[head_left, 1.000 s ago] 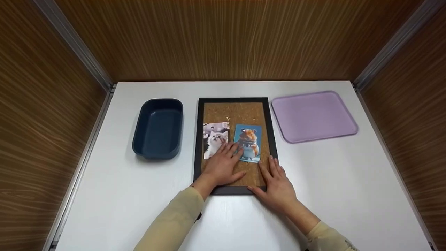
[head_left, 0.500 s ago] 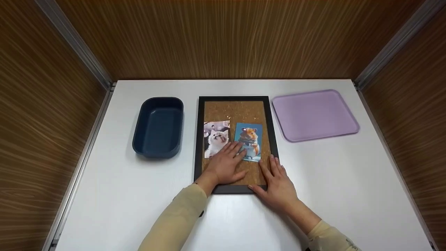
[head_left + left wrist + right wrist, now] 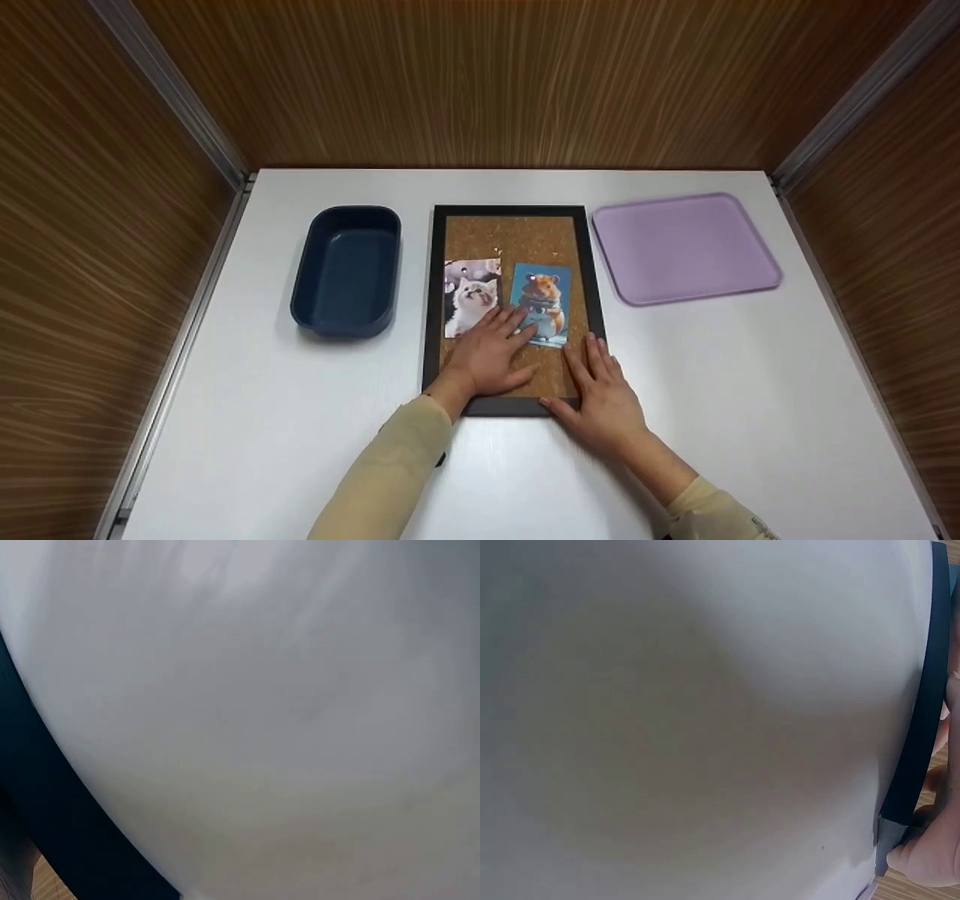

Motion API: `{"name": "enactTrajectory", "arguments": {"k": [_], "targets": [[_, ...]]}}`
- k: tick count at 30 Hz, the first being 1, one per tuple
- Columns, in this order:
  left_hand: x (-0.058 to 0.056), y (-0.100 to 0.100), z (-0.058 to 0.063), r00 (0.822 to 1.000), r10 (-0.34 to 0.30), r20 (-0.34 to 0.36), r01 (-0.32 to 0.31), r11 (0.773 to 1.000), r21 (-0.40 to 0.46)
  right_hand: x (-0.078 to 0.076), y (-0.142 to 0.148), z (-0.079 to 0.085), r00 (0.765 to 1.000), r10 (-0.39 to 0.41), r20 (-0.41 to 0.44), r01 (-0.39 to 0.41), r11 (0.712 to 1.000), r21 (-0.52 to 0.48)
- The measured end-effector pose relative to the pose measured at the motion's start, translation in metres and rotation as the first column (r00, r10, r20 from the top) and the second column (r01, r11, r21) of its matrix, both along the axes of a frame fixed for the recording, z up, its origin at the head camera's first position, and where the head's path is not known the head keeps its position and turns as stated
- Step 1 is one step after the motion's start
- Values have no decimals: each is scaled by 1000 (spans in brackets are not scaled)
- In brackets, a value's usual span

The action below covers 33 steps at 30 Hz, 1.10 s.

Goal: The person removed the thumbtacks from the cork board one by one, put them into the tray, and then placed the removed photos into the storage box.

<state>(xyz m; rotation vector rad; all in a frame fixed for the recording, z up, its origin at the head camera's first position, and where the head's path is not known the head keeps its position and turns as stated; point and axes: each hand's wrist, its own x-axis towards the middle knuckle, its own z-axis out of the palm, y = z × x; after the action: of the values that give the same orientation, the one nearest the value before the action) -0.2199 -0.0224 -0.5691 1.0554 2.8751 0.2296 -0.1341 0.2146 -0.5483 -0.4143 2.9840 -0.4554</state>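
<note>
A black-framed corkboard (image 3: 510, 232) lies on the white table in the head view. On it are a kitten picture (image 3: 471, 289) at left and a blue hamster picture (image 3: 551, 300) at right, each with a small shiny spot near its top. My left hand (image 3: 486, 358) lies palm down on the cork, its fingertips over the pictures' lower inner edges. At the board's lower right corner rests my right hand (image 3: 606, 409), fingers along the right side and thumb on the bottom edge. The right wrist view shows part of that hand (image 3: 934, 840) against the dark frame.
To the left of the board stands a dark blue rectangular tub (image 3: 349, 274). A lilac tray (image 3: 686, 247) lies flat at the right, close beside the board's upper right side. Wood-grain panels (image 3: 510, 82) rise behind the table and on both sides.
The head view has shifted slightly, so everything sits a little further right and higher. Both hands keep nearly the same place on the board.
</note>
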Motion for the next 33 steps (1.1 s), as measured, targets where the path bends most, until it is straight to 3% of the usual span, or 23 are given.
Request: {"name": "enactTrajectory", "arguments": {"k": [12, 22, 33], "targets": [[0, 3, -1, 1000, -4, -12, 3, 1000, -10, 0, 1, 3, 1000, -5, -3, 5, 1000, -1], [-1, 3, 0, 1000, -12, -22, 11, 1000, -27, -5, 8, 12, 997, 2, 71, 0, 1000, -18], [0, 1, -1, 1000, -4, -5, 4, 1000, -25, -19, 14, 20, 1000, 30, -5, -30, 989, -144]]}}
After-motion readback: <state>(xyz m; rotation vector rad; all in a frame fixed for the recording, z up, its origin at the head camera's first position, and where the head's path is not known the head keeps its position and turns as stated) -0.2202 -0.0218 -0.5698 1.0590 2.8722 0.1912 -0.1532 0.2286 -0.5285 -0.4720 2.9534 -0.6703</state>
